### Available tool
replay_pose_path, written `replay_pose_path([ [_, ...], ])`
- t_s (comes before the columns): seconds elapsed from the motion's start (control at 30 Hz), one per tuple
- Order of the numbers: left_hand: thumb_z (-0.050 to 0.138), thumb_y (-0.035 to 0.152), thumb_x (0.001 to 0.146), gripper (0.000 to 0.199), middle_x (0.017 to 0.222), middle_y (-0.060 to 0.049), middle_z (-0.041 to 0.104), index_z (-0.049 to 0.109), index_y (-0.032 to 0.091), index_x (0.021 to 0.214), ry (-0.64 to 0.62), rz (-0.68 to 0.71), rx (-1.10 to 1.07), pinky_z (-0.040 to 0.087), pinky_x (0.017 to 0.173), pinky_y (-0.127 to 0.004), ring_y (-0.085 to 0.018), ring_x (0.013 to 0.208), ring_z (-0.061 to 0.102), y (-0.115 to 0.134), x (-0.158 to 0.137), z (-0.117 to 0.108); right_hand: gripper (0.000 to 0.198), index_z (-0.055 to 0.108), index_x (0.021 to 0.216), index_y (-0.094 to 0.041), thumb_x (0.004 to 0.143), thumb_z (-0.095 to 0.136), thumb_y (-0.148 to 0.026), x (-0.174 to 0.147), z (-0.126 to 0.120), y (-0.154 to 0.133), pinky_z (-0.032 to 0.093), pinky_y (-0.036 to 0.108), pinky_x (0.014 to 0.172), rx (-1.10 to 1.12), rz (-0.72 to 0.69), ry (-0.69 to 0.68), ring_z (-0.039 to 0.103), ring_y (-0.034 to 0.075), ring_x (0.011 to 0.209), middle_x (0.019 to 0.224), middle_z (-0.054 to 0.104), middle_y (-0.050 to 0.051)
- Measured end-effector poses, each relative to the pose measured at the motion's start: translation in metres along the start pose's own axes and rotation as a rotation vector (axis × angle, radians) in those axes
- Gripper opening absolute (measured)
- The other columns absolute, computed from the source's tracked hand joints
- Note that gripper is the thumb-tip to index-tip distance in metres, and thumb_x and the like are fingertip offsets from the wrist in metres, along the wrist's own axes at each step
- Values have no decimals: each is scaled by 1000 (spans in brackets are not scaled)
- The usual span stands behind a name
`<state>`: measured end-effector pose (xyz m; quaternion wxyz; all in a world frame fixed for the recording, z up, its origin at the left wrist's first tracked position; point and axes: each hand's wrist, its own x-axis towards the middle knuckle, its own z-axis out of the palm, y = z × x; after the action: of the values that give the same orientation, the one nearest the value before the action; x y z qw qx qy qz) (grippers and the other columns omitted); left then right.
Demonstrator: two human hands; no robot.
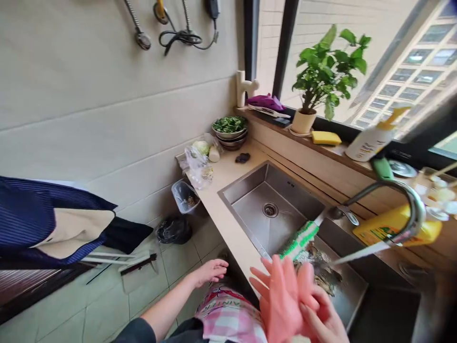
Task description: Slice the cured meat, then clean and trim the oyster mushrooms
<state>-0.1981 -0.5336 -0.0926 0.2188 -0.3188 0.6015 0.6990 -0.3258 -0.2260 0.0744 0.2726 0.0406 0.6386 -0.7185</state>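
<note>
My right hand (pixel 326 317) grips a pair of pink rubber gloves (pixel 283 297) at the front edge of the counter; their empty fingers point up and away from me. Bare, my left hand (pixel 210 272) hovers in front of the counter with its fingers stretched out and nothing in it. Beyond the gloves is the steel sink (pixel 246 205), where a green-and-white striped item (pixel 300 240) lies across the middle. Water runs from the curved faucet (pixel 416 202) onto a dark, mottled heap (pixel 326 274) that I cannot make out, partly hidden by the gloves.
Bowls of leafy greens (pixel 229 125) and bagged vegetables (pixel 200 159) stand in the far corner. A lined bin (pixel 183 195) is below. Along the sill are a potted plant (pixel 303 121), a yellow sponge (pixel 326 138) and a pump bottle (pixel 371 140). A yellow bottle (pixel 378 226) lies behind the faucet.
</note>
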Motion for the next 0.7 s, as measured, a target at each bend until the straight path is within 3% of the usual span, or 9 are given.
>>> replay_pose_path([
  [0.13, 69, 57, 61, 66, 116, -11, 58, 60, 18, 112, -426, 285, -134, 34, 96, -38, -27, 113, 49, 57, -38, -30, 34, 55, 91, -23, 64, 72, -37, 53, 120, -5, 45, 27, 66, -95, -7, -343, 56, 17, 80, 95, 61, 3],
  [0.23, 73, 59, 54, 87, 124, -11, 54, 49, 19, 128, -518, 499, -262, 25, 104, -43, -31, 122, 42, 89, -59, -67, 29, 54, 89, -22, 65, 68, -30, 81, 210, 0, 44, 25, 64, -210, -10, -559, 54, 15, 75, 93, 59, 2],
  [0.33, 75, 51, 57, 89, 132, -8, 49, 38, 27, 135, -357, 614, -479, 24, 105, -45, -30, 126, 38, 93, -62, -113, 22, 53, 84, -21, 65, 62, -19, 108, 290, 15, 42, 24, 62, -337, -84, -647, 52, 14, 76, 86, 56, 0],
  [0.47, 67, 42, 70, 51, 121, -7, 59, 56, 28, 118, 35, 562, -799, 29, 104, -44, -29, 118, 48, 72, -54, -179, 25, 51, 87, -21, 64, 58, -13, 140, 375, 36, 39, 23, 60, -445, -211, -704, 50, 13, 73, 81, 53, -2],
  [0.6, 72, 42, 64, 61, 121, -7, 59, 55, 27, 120, 172, 528, -898, 33, 103, -42, -31, 122, 45, 65, -60, -227, 32, 51, 97, -24, 68, 62, -19, 152, 437, 49, 39, 20, 55, -446, -203, -987, 48, 9, 62, 84, 53, -3],
  [0.7, 73, 46, 60, 66, 120, -6, 60, 55, 27, 121, 260, 495, -902, 37, 101, -41, -31, 121, 45, 70, -70, -253, 36, 49, 103, -24, 70, 64, -25, 156, 474, 53, 41, 21, 57, -484, -277, -1106, 50, 8, 64, 88, 54, -3],
])
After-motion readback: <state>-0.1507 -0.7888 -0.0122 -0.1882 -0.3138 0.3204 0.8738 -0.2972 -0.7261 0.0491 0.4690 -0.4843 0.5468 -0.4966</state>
